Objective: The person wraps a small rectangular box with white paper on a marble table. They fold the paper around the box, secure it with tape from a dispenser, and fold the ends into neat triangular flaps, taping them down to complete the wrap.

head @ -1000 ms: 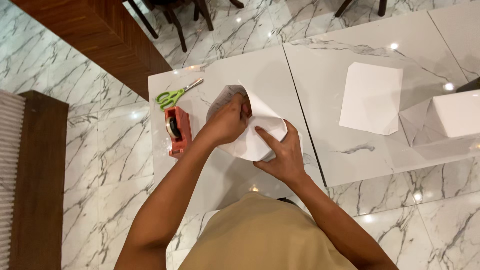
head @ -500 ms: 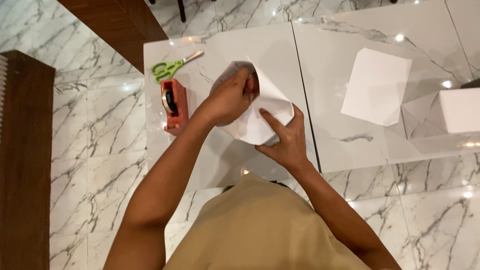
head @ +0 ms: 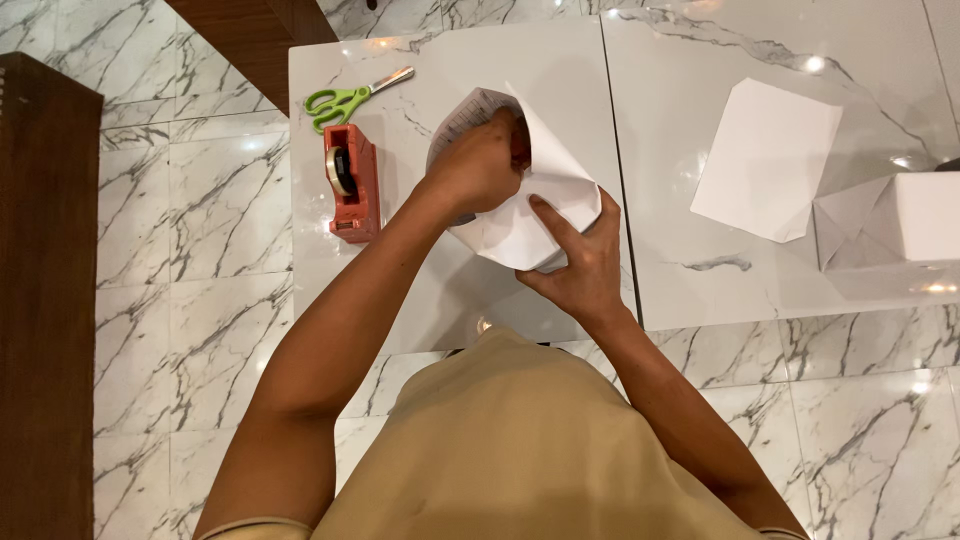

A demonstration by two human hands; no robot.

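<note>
One view only — a camera worn on the person's head, looking almost straight down over the chest and both forearms. It faces the white marble table [head: 450,290] from above, near enough that the arms fill the lower frame — the table's far part and the marble floor [head: 190,240] fill the rest.

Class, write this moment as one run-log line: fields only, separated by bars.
left hand: grips white paper wrap | right hand: presses its fold | nearby: red tape dispenser, green scissors, paper sheet
</note>
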